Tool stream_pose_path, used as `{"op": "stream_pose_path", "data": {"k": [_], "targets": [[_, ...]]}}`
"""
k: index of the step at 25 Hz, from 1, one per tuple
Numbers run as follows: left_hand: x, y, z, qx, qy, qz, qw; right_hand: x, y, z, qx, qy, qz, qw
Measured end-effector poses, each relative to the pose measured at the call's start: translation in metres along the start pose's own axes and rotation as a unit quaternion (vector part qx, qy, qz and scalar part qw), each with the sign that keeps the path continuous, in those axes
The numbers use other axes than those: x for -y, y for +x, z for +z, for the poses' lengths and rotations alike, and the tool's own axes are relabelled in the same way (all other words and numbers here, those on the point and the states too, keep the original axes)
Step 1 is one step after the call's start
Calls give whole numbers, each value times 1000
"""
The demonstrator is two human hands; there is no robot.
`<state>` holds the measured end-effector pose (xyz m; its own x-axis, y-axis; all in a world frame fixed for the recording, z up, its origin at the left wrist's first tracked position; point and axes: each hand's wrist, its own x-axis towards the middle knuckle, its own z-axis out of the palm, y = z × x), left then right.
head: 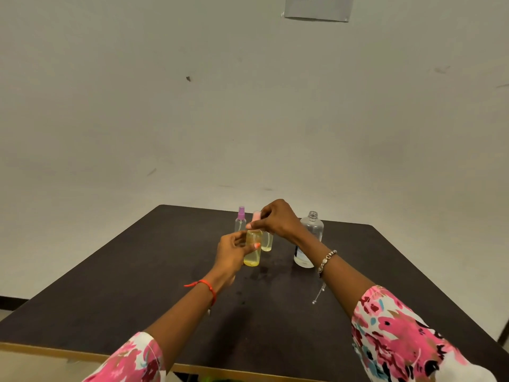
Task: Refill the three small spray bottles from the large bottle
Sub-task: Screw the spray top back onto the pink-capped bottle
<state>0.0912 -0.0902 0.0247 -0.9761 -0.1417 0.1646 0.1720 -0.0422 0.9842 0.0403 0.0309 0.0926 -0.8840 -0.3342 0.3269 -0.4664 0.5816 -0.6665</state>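
Observation:
My left hand (pixel 232 250) grips a small clear spray bottle (pixel 252 253) filled with yellowish liquid, standing on the dark table (pixel 165 271). My right hand (pixel 275 219) pinches that bottle's pink spray cap (pixel 256 216) at the neck. Right behind it stands a second small bottle (pixel 267 242) with yellowish liquid, its top hidden by my right hand. A third small bottle (pixel 240 220) with a purple spray cap stands further back on the left and looks clear. The large clear bottle (pixel 309 238) stands uncapped to the right, partly hidden by my right forearm.
The table's far edge meets a plain wall (pixel 248 119), with a paper notice (pixel 318 8) high up. Small wet spots (pixel 259 274) mark the tabletop near the bottles. The table's light front edge (pixel 55 351) runs below my sleeves.

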Motion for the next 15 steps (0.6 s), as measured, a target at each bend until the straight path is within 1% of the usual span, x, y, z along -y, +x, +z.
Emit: {"op": "stream_pose_path", "data": {"k": [3,5,8,12,15], "targets": [[2,1,2,-26,7,16,1000,0,1,13,-67,-10,14,998],[3,1,1,-37,7,19,999,1,1,18,-76,4,23,997],[4,3,-7,-34,5,0,999,2,-2,20,-6,48,39,998],[11,6,-25,-35,-20,-6,999,-11,-6,38,77,110,63,989],[22,9,-36,-30,-21,-10,999,-22,-3,65,79,131,76,985]]}}
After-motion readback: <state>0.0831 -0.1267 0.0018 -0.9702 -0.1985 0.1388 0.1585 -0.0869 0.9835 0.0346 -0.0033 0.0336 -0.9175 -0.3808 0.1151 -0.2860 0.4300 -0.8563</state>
